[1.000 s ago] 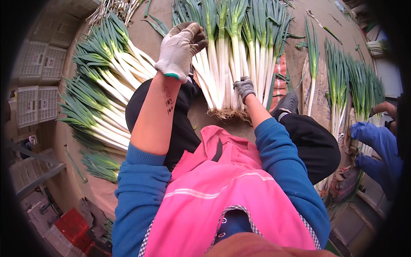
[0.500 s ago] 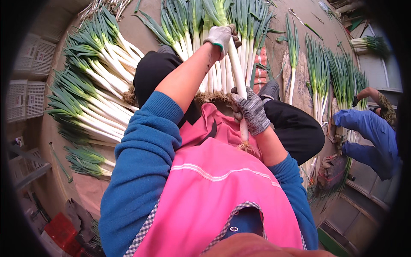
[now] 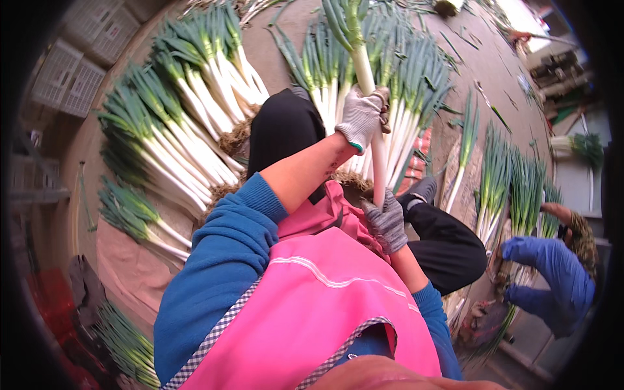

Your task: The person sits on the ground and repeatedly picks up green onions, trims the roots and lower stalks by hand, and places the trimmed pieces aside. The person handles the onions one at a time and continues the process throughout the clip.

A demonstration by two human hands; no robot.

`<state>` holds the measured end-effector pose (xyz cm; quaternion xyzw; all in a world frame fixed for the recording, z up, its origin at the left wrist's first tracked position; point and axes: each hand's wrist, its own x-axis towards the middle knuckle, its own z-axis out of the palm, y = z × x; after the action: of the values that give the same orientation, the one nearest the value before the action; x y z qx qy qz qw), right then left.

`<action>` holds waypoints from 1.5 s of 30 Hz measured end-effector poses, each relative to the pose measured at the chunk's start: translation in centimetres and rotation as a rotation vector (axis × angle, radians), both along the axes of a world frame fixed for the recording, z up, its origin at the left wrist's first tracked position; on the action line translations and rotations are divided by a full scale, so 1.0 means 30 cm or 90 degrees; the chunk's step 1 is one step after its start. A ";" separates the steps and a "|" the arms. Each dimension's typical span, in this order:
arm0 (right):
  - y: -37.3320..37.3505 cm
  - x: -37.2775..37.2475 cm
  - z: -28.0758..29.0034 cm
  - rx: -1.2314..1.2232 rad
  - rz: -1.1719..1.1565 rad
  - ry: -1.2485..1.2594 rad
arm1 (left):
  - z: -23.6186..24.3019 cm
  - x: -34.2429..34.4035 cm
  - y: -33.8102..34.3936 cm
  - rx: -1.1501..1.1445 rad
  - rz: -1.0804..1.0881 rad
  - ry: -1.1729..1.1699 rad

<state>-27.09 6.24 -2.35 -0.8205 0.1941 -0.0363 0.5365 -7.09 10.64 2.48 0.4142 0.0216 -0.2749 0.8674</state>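
My left hand (image 3: 363, 117), in a light grey glove with a green cuff, is closed round the middle of a thick leek (image 3: 379, 159). My right hand (image 3: 387, 224), in a darker mottled glove, grips that leek's lower white end; the roots are hidden behind the fingers. The stalk stands nearly upright in front of me, its green top toward the upper edge. Just beyond my hands lies a row of leeks (image 3: 416, 97), white shanks toward me and roots by my pink apron (image 3: 338, 266).
On the left lie bundles of leeks (image 3: 175, 146) with muddy roots, beside a pink cloth (image 3: 127, 263). White slatted crates (image 3: 68, 78) stand behind them. More leeks (image 3: 497, 179) lie at right, where a co-worker in blue trousers (image 3: 552, 273) bends down. Loose leaves litter the floor.
My left hand has moved down the leek from near its leafy top to the middle of the white shank. The leek is more upright, and my view has shifted leftward.
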 end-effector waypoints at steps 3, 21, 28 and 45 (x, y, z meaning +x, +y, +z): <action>0.013 0.001 -0.012 0.035 0.062 0.038 | 0.037 0.038 0.122 -0.078 0.050 -0.037; -0.073 0.102 -0.067 0.112 0.012 0.072 | -0.593 -0.303 1.880 0.433 0.560 0.166; -0.110 0.129 -0.151 0.104 0.059 0.151 | -1.261 -0.823 1.877 0.676 0.430 0.488; -0.253 0.387 -0.389 -0.086 0.065 0.334 | -0.364 0.256 1.177 0.363 0.422 -0.210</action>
<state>-15.48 -1.34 -14.02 -0.8444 0.2819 0.1913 0.4134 0.57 45.95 -8.43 0.6453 0.0891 0.1036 0.7516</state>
